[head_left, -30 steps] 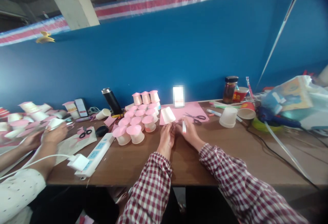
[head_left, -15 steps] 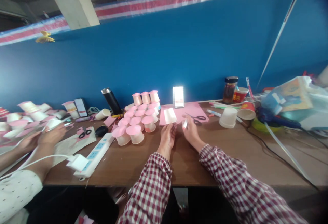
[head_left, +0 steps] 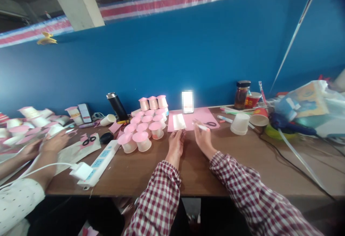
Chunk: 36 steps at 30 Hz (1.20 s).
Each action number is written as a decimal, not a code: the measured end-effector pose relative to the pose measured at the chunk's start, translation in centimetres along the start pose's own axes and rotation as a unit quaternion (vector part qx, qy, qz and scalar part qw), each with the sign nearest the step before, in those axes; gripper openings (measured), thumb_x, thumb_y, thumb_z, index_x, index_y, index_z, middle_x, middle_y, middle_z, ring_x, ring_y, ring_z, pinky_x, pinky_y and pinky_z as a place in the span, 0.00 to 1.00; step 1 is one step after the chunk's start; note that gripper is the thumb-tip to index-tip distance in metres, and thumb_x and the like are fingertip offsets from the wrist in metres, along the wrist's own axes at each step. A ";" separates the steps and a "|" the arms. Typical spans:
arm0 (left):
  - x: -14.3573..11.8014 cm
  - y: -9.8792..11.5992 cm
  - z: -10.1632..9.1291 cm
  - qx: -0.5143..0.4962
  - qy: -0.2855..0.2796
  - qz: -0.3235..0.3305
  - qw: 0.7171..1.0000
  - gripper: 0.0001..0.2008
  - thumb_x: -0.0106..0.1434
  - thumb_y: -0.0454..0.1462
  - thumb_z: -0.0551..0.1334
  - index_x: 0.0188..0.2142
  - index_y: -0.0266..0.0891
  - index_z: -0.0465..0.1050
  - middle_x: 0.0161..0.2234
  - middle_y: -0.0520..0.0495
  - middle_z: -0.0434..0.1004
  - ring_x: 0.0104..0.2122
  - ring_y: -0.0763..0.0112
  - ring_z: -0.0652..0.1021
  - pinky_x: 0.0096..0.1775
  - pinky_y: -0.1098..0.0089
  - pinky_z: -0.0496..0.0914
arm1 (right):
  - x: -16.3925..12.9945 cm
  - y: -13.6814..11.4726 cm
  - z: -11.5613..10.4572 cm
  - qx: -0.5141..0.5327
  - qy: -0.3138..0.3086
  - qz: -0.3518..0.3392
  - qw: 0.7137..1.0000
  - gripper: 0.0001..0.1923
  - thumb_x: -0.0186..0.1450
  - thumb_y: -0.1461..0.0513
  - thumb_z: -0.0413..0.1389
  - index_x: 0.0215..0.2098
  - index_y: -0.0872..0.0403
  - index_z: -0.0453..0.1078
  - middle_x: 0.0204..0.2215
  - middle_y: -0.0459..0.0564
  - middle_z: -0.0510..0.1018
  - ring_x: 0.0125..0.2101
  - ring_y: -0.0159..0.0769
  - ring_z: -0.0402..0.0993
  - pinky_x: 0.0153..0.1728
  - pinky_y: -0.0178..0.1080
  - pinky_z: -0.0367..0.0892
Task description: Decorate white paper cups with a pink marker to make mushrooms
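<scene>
My left hand point(head_left: 176, 143) is closed around the lower end of a white paper cup point(head_left: 179, 121), which it holds over the pink paper sheet point(head_left: 195, 114). In my right hand point(head_left: 203, 141) is a white marker pen point(head_left: 202, 126) with an orange-red end, lying across the fingers and pointing right. Just behind that hand, dark-handled scissors point(head_left: 211, 124) rest on the pink sheet, partly covered by the hand. Left of my left hand stand several upturned paper cups point(head_left: 157, 131) topped with pink paper discs.
A lit phone point(head_left: 188, 101) leans on the blue partition. Right are an upturned cup point(head_left: 240, 124), a dark jar point(head_left: 242, 95), a hair dryer point(head_left: 291, 125) and cords. Left are a black flask point(head_left: 117, 106), a power strip point(head_left: 99, 164) and another person's hands point(head_left: 55, 140) holding a white cup.
The marker pen in my right hand has swung from nearly upright to lying across toward the right. The white cup in my left hand has turned slightly.
</scene>
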<state>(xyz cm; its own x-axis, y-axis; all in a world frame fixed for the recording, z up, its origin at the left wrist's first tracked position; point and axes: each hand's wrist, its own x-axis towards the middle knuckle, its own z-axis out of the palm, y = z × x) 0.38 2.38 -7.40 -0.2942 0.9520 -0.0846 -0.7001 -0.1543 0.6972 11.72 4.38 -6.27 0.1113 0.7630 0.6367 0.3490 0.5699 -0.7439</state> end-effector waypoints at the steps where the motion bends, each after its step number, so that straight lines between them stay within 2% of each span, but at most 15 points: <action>1: 0.0 0.0 0.0 0.004 0.000 0.003 1.000 0.06 0.53 0.32 0.67 0.28 0.33 0.70 0.29 0.46 0.79 0.30 0.74 0.79 0.39 0.73 0.71 | 0.1 -0.1 -0.1 -0.003 0.006 0.005 1.000 0.18 0.68 0.53 0.44 0.38 0.55 0.71 0.34 0.56 0.78 0.37 0.44 0.75 0.43 0.46 0.68; 4: -0.1 0.0 0.1 0.015 0.002 0.007 1.000 0.06 0.53 0.32 0.67 0.28 0.33 0.71 0.28 0.47 0.78 0.29 0.75 0.79 0.39 0.73 0.71 | 0.1 -0.1 -0.1 -0.016 0.024 0.018 0.999 0.15 0.66 0.55 0.45 0.36 0.56 0.69 0.28 0.54 0.76 0.27 0.41 0.72 0.33 0.44 0.68; 9: -0.3 0.0 0.2 0.031 0.002 0.006 1.000 0.07 0.52 0.33 0.68 0.28 0.33 0.71 0.27 0.48 0.78 0.30 0.75 0.79 0.43 0.70 0.70 | -0.3 -0.3 0.0 -0.019 0.013 0.017 1.000 0.13 0.65 0.55 0.47 0.30 0.54 0.66 0.22 0.49 0.73 0.22 0.36 0.68 0.27 0.39 0.65; 17: -0.4 -0.2 0.3 0.052 -0.012 0.006 0.999 0.10 0.49 0.35 0.70 0.27 0.34 0.70 0.28 0.46 0.79 0.31 0.72 0.79 0.46 0.65 0.70 | -0.5 -0.4 0.1 -0.017 -0.015 -0.004 1.000 0.12 0.65 0.55 0.48 0.30 0.54 0.65 0.24 0.50 0.75 0.25 0.38 0.71 0.29 0.39 0.66; 27: -0.5 -0.3 0.3 0.065 -0.020 0.009 0.998 0.12 0.47 0.36 0.70 0.27 0.34 0.70 0.27 0.47 0.79 0.31 0.71 0.79 0.44 0.66 0.70 | -0.4 -0.3 0.3 -0.018 -0.025 -0.009 0.999 0.13 0.65 0.55 0.48 0.27 0.53 0.64 0.24 0.50 0.75 0.26 0.38 0.72 0.30 0.39 0.65; 36: -0.5 -0.3 0.3 0.063 -0.023 0.012 0.998 0.12 0.47 0.36 0.70 0.28 0.34 0.70 0.27 0.47 0.79 0.31 0.72 0.79 0.45 0.66 0.70 | -0.4 -0.5 0.2 -0.021 -0.029 0.001 0.999 0.13 0.65 0.55 0.48 0.28 0.53 0.64 0.22 0.49 0.74 0.24 0.38 0.70 0.27 0.39 0.64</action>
<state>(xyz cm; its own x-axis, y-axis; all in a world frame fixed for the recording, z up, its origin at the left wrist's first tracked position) 0.95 2.06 -7.34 -0.2768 0.9603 -0.0360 -0.6050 -0.1450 0.7829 11.32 3.88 -6.20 0.0582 0.7818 0.6208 0.3881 0.5552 -0.7356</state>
